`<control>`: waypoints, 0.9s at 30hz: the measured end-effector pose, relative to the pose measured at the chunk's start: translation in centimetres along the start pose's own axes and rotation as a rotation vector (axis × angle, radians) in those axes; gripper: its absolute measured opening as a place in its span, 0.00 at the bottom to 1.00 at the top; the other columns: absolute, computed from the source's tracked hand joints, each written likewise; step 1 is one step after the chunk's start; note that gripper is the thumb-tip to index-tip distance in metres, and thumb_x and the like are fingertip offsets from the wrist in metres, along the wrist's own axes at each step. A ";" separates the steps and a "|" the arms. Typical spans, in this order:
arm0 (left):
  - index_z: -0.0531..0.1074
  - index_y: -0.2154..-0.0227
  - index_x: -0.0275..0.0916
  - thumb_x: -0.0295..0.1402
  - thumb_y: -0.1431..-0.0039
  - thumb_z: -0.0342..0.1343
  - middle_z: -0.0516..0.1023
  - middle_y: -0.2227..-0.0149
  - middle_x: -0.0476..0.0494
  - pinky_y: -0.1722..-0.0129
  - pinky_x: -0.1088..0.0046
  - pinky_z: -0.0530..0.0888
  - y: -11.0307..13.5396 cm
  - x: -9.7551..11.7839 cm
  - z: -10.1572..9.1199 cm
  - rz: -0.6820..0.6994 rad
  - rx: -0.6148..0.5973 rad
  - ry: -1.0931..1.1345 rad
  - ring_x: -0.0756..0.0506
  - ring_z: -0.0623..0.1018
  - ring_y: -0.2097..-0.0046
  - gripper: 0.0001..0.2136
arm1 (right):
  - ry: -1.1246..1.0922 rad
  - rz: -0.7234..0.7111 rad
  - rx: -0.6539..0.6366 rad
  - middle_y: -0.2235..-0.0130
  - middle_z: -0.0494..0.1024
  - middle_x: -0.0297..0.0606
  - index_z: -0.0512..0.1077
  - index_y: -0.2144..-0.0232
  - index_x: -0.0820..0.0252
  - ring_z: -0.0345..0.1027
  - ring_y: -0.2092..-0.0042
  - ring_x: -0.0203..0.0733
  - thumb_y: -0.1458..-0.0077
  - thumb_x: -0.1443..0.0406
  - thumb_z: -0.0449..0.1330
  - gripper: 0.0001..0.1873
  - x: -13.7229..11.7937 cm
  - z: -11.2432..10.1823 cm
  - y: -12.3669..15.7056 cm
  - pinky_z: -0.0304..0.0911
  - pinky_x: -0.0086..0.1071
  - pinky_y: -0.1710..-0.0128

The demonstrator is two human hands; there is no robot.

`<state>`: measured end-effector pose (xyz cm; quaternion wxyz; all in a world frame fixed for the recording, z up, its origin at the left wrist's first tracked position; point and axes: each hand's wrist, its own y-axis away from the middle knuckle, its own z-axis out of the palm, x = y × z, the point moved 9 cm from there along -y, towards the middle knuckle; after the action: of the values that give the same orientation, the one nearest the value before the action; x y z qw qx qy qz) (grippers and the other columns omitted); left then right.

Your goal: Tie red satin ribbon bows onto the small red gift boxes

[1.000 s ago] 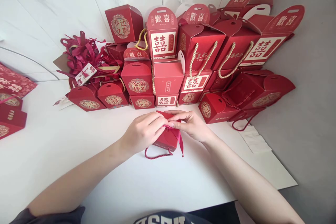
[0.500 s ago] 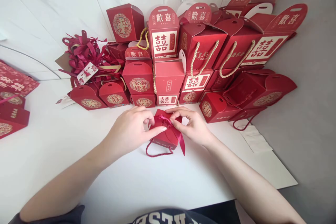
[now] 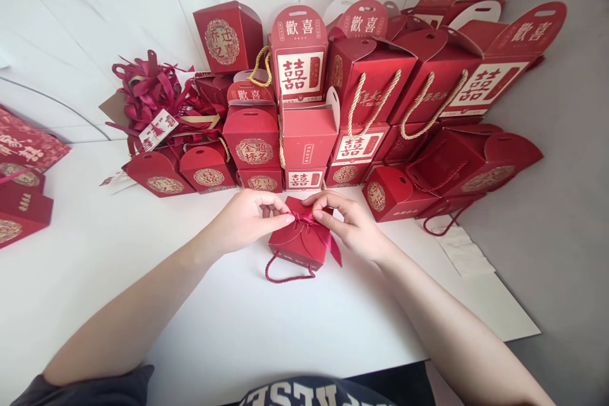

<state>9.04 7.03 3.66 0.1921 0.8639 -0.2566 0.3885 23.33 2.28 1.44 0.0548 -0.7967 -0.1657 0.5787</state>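
Observation:
A small red gift box (image 3: 297, 244) sits on the white table in front of me, its top flaps folded over each other. A crimson ribbon (image 3: 307, 219) is tied across its top, with one tail hanging over the right side. My left hand (image 3: 250, 219) pinches the ribbon just left of the knot between thumb and finger. On the other side, my right hand (image 3: 349, 222) pinches the ribbon right of the knot. A dark red rope handle (image 3: 290, 279) droops from the box's near side onto the table.
Stacked red gift boxes (image 3: 250, 146) stand along the back, some with gold rope handles. A heap of crimson ribbons (image 3: 159, 98) lies on boxes at back left. More red boxes (image 3: 23, 212) are at far left. White tissues (image 3: 464, 254) lie right, beside the grey wall (image 3: 561, 235).
My left thumb and fingers have closed on the ribbon's left side, where they were apart before. The ribbon at the knot now stretches between both hands.

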 end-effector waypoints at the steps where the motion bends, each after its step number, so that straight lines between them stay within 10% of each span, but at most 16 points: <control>1: 0.79 0.70 0.38 0.42 0.45 0.60 0.78 0.72 0.49 0.71 0.75 0.64 0.1 -0.1 -0.1 -0.011 0.002 -0.022 0.50 0.69 0.71 0.11 | -0.019 0.028 -0.005 0.54 0.76 0.40 0.68 0.68 0.57 0.69 0.53 0.42 0.35 0.60 0.54 0.11 0.3 -0.1 0.0 0.62 0.38 0.50; 14: 0.74 0.71 0.39 0.42 0.42 0.56 0.72 0.75 0.52 0.73 0.76 0.62 0.0 -0.8 -0.8 -0.014 -0.141 -0.200 0.51 0.68 0.73 0.11 | 0.136 0.111 -0.071 0.57 0.76 0.38 0.71 0.68 0.56 0.70 0.54 0.45 0.37 0.59 0.56 0.10 0.9 -2.8 0.2 0.63 0.39 0.51; 22: 0.65 0.61 0.41 0.42 0.47 0.63 0.69 0.63 0.50 0.60 0.73 0.67 0.4 1.9 -0.7 0.255 0.055 -0.204 0.49 0.69 0.61 0.17 | 0.118 0.089 -0.019 0.55 0.74 0.37 0.68 0.60 0.55 0.69 0.52 0.45 0.41 0.57 0.61 0.11 0.4 -2.5 0.2 0.63 0.40 0.49; 27: 0.70 0.60 0.41 0.28 0.42 0.57 0.69 0.61 0.49 0.58 0.73 0.68 1.1 3.3 -0.1 0.386 -0.030 -0.247 0.49 0.70 0.60 0.07 | 0.157 -0.033 -0.047 0.52 0.72 0.39 0.69 0.62 0.55 0.67 0.49 0.44 0.39 0.65 0.58 0.02 -0.6 -1.7 0.1 0.60 0.40 0.45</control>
<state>10.18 5.19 6.37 0.0943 0.8368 -0.4445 0.3054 24.74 2.13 2.52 0.0585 -0.8377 -0.1877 0.5095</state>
